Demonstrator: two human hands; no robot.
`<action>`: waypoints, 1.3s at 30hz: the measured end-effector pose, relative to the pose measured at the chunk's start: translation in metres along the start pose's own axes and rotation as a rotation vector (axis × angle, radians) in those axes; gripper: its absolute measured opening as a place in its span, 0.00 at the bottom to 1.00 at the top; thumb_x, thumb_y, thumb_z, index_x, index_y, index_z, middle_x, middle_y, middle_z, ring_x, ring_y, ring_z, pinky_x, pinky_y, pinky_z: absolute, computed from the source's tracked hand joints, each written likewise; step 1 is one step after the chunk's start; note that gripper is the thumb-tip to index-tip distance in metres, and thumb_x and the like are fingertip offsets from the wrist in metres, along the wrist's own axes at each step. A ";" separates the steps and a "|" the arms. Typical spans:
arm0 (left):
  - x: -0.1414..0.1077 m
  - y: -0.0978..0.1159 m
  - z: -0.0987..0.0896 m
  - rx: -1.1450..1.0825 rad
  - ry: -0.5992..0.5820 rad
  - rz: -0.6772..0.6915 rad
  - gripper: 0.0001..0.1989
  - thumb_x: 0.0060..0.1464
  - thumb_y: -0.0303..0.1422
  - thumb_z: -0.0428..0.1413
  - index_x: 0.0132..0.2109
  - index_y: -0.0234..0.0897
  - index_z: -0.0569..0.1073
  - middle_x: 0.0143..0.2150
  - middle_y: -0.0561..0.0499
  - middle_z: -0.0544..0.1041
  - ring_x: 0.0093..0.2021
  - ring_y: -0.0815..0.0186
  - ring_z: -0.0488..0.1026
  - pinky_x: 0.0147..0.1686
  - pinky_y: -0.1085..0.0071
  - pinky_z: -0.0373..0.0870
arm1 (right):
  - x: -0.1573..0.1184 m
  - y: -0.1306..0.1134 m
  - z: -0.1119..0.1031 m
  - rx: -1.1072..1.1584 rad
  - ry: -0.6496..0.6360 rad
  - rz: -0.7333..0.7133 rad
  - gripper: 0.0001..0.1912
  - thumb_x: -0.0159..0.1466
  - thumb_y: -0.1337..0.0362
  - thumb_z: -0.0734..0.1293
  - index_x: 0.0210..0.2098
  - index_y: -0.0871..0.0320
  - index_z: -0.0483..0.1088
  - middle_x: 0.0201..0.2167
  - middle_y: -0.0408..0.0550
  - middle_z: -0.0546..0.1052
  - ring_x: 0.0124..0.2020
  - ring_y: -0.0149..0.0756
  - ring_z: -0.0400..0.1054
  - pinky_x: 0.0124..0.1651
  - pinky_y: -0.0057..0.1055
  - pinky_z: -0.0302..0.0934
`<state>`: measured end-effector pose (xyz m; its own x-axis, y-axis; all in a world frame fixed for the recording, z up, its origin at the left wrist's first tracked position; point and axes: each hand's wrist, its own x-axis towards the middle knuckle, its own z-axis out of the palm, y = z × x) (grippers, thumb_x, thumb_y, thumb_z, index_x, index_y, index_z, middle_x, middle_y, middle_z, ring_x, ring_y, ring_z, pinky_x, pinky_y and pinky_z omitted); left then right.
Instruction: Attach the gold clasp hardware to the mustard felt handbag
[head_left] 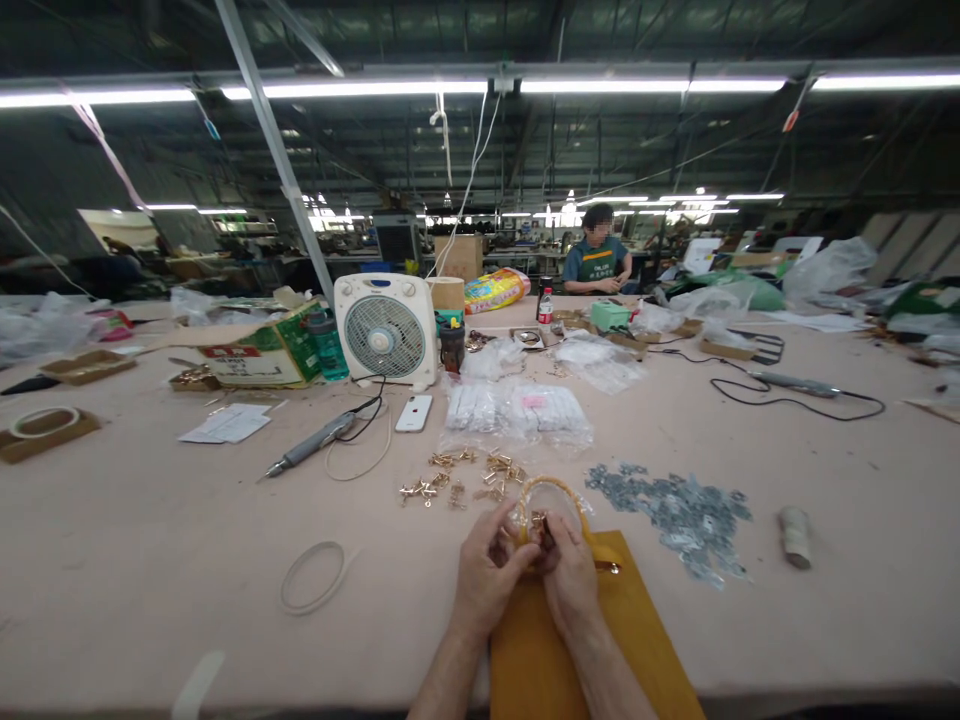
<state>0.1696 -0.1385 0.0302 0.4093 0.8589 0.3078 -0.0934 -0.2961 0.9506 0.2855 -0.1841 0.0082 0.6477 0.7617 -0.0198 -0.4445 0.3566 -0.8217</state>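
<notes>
A mustard-yellow bag (pixel 626 640) lies flat at the table's front edge, its braided handle (pixel 553 482) arching up on the far side. My left hand (pixel 491 565) is closed at the left side of the handle. Close beside it, my right hand (pixel 570 570) has its fingers closed on a small gold-coloured metal piece (pixel 538 522) near the handle's base. Another gold fitting (pixel 609 567) shows on the bag at right. Gold metal parts (pixel 427 488) lie beyond my hands, and flat grey metal pieces (pixel 686 515) are spread to the right.
Behind are plastic-wrapped packs (pixel 517 412), a phone (pixel 414 413), a white fan (pixel 386 330) and an electric screwdriver (pixel 315 443). A clear ring (pixel 313 578) lies left, a cylindrical roll (pixel 794 537) right, with another screwdriver (pixel 799 384) beyond. A person (pixel 598 255) sits across the table.
</notes>
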 end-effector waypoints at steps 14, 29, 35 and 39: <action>0.004 -0.004 -0.004 0.014 0.022 -0.040 0.23 0.60 0.46 0.63 0.57 0.40 0.79 0.46 0.46 0.83 0.36 0.64 0.77 0.41 0.69 0.78 | -0.007 -0.009 0.007 -0.359 -0.193 -0.092 0.21 0.67 0.45 0.72 0.48 0.54 0.80 0.42 0.49 0.81 0.43 0.45 0.74 0.44 0.35 0.71; 0.001 -0.013 0.000 0.089 0.022 0.122 0.21 0.71 0.39 0.50 0.66 0.42 0.70 0.63 0.44 0.77 0.64 0.58 0.73 0.68 0.57 0.69 | -0.012 -0.010 0.014 -0.568 -0.125 -0.450 0.12 0.70 0.54 0.70 0.47 0.51 0.81 0.46 0.51 0.80 0.48 0.46 0.73 0.53 0.40 0.69; 0.001 -0.011 -0.002 0.140 0.018 0.142 0.19 0.71 0.38 0.51 0.65 0.43 0.72 0.63 0.46 0.77 0.63 0.61 0.74 0.66 0.61 0.71 | -0.012 -0.010 0.011 -0.566 -0.110 -0.434 0.11 0.71 0.54 0.69 0.45 0.53 0.80 0.43 0.50 0.80 0.46 0.43 0.73 0.50 0.36 0.68; 0.001 -0.016 -0.001 0.158 0.021 0.152 0.18 0.70 0.38 0.52 0.63 0.45 0.74 0.62 0.48 0.78 0.63 0.61 0.75 0.67 0.62 0.71 | -0.011 -0.009 0.010 -0.602 -0.101 -0.437 0.12 0.72 0.53 0.68 0.43 0.54 0.77 0.41 0.49 0.78 0.43 0.41 0.72 0.47 0.34 0.67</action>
<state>0.1705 -0.1321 0.0157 0.3826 0.8074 0.4492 -0.0088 -0.4830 0.8756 0.2762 -0.1909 0.0216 0.6143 0.6750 0.4086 0.2744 0.3028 -0.9127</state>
